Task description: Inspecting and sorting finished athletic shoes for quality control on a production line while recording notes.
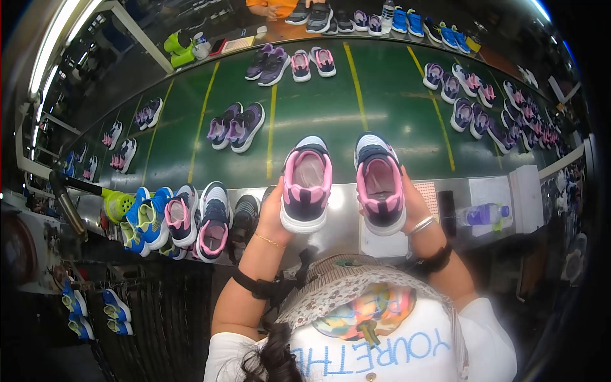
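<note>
My left hand (272,219) is closed round a navy sneaker (305,213) with a pink lining and white sole. Its heel faces me and its toe points away. In my right hand (415,205) is a matching navy sneaker (384,213), held level with the first and a short gap apart from it. Both shoes are raised above the near metal ledge (344,204). Most of my fingers are hidden behind or beneath the shoes. Left of my left hand, a row of blue, navy-pink and dark sneakers (215,219) stands on the ledge.
A green conveyor belt (318,108) with yellow lines carries several pairs of sneakers, clustered at the right (471,114). A purple-labelled bottle (487,214) lies on the ledge near papers. Across the belt, a person in orange (289,9) is beside more shoes. A lime-green fan-like device (118,205) stands left.
</note>
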{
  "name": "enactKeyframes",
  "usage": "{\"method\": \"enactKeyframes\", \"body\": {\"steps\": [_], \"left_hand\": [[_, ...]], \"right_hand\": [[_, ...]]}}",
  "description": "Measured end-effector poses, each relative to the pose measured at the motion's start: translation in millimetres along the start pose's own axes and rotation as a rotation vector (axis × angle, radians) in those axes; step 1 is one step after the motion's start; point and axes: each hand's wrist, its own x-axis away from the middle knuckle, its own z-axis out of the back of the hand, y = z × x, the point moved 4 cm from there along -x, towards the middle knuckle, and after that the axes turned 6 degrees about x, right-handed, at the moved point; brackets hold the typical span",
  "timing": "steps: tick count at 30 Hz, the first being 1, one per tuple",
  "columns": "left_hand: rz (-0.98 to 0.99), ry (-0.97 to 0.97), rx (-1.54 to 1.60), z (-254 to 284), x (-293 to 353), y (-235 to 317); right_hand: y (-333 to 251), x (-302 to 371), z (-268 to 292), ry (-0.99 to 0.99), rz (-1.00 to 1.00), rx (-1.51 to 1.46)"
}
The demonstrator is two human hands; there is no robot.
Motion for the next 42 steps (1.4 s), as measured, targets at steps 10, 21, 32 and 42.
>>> {"method": "enactKeyframes", "body": {"steps": [10,21,32,42], "left_hand": [[-0.011,0.105,0.156,-6,-7,-22],[-0.156,-0.248,0.476,26,-17,-20],[-0.048,-0.271,0.205,-42,1,-16],[-0.219,0.155,-0.565,-56,21,19]], "right_hand": [[23,-19,-27,-0.044,0.024,-0.185],[-16,12,-38,0.317,0.647,1.498],[-5,38,-106,-0.112,0.512,1.994],[11,-14,3,-0.15,0.241,0.056]]}}
